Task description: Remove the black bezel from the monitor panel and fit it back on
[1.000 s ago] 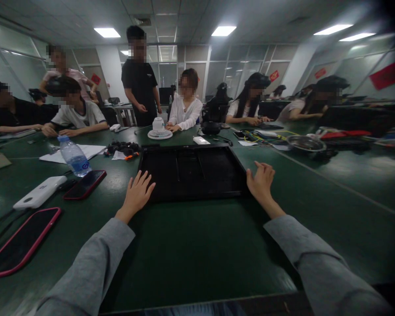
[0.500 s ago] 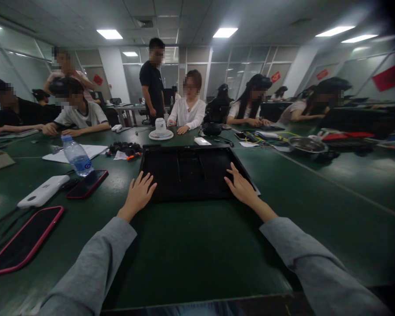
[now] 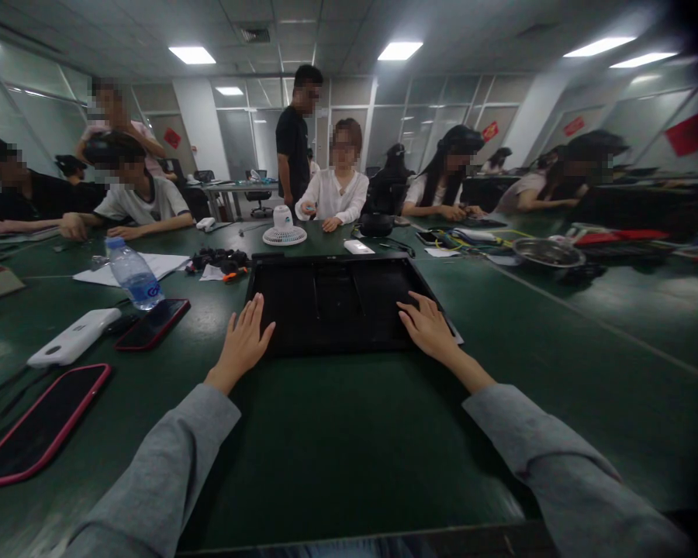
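Observation:
A flat black rectangular tray-like panel (image 3: 337, 329) with a raised rim and a recessed middle section lies on the green table in front of me. My left hand (image 3: 245, 337) is at its near left corner, palm down, fingers stretched out and thumb apart. At the right side, my right hand (image 3: 430, 325) reaches over the panel's edge with its fingers spread and slightly bent. Neither hand grips anything. Whether the fingertips touch the panel or hover just above it, I cannot tell.
To the left are a water bottle (image 3: 133, 273), a dark phone (image 3: 153, 325), a white power bank (image 3: 74, 337) and a red-edged phone (image 3: 42, 426). Behind the panel stands a white fan (image 3: 285, 227). A metal bowl (image 3: 548, 254) sits right. Several people sit around the table (image 3: 349, 449).
My left fingers have drawn closer together and my right fingers have bent slightly. The panel stays put. In the background, the standing person in black has moved right.

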`<control>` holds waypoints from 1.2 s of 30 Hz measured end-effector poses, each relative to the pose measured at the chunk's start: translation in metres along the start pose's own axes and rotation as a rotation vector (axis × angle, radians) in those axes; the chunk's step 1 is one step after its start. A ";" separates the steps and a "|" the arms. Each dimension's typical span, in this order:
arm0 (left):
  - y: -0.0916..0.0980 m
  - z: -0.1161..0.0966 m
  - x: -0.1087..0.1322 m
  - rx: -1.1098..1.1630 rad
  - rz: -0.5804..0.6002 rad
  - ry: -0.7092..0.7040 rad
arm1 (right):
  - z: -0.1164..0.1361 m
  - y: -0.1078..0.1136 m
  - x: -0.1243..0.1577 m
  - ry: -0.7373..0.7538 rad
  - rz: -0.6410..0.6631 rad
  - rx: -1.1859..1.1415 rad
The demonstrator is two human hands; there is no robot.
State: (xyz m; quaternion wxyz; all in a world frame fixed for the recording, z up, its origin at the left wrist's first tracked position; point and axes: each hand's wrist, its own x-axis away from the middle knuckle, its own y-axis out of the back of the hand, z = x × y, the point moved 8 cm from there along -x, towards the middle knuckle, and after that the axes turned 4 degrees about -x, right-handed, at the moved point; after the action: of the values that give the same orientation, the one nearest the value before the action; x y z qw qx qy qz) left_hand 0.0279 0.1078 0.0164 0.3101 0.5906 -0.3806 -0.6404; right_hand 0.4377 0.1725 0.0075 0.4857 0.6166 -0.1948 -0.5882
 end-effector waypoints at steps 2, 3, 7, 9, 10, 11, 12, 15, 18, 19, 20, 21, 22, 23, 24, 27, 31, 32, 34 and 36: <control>0.007 -0.005 -0.001 -0.025 -0.035 -0.030 | 0.001 0.002 0.001 -0.011 -0.016 0.013; 0.012 -0.008 -0.001 -0.039 -0.057 -0.052 | 0.002 0.003 0.001 -0.018 -0.025 0.015; 0.017 -0.017 -0.004 -0.049 -0.050 -0.129 | 0.004 0.011 0.002 -0.038 -0.096 0.001; 0.006 -0.016 -0.005 -0.023 0.048 -0.146 | 0.004 0.013 0.003 -0.037 -0.128 -0.013; 0.000 -0.014 -0.005 -0.011 0.098 -0.150 | 0.004 0.014 0.002 -0.033 -0.135 -0.021; -0.005 -0.012 -0.005 -0.002 0.137 -0.150 | 0.004 0.014 0.002 -0.031 -0.137 -0.029; -0.009 -0.010 -0.005 0.004 0.160 -0.148 | 0.004 0.013 0.002 -0.028 -0.135 -0.035; -0.013 -0.006 -0.005 0.014 0.171 -0.140 | 0.003 0.012 0.002 -0.026 -0.128 -0.047; -0.013 -0.006 -0.006 0.020 0.169 -0.136 | 0.002 0.012 0.002 -0.033 -0.121 -0.050; -0.013 -0.006 -0.006 0.020 0.169 -0.134 | 0.002 0.012 0.002 -0.037 -0.118 -0.050; -0.013 -0.006 -0.006 0.020 0.170 -0.133 | 0.002 0.012 0.002 -0.040 -0.116 -0.050; -0.012 -0.006 -0.006 0.021 0.170 -0.133 | 0.002 0.012 0.002 -0.042 -0.118 -0.049; -0.012 -0.007 -0.006 0.022 0.171 -0.134 | 0.002 0.013 0.002 -0.044 -0.123 -0.047; -0.012 -0.007 -0.006 0.023 0.174 -0.136 | 0.003 0.013 0.002 -0.044 -0.130 -0.045; -0.012 -0.007 -0.006 0.025 0.177 -0.136 | 0.003 0.014 0.002 -0.041 -0.137 -0.044; -0.012 -0.007 -0.006 0.025 0.183 -0.130 | 0.004 0.013 0.002 -0.018 -0.136 -0.048; -0.012 -0.007 -0.005 0.021 0.177 -0.130 | 0.003 0.013 0.003 -0.027 -0.144 -0.053; -0.012 -0.007 -0.005 0.022 0.175 -0.129 | 0.002 0.014 0.003 -0.036 -0.156 -0.051; -0.011 -0.006 -0.005 0.029 0.167 -0.119 | 0.002 0.015 0.003 -0.038 -0.173 -0.052; -0.010 -0.006 -0.004 0.043 0.147 -0.105 | 0.003 0.014 0.003 -0.021 -0.157 -0.086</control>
State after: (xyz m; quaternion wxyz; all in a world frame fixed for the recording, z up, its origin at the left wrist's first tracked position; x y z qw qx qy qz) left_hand 0.0345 0.1158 0.0102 0.3234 0.5330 -0.4523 -0.6378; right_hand 0.4401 0.1630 0.0181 0.4618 0.6024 -0.1256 -0.6388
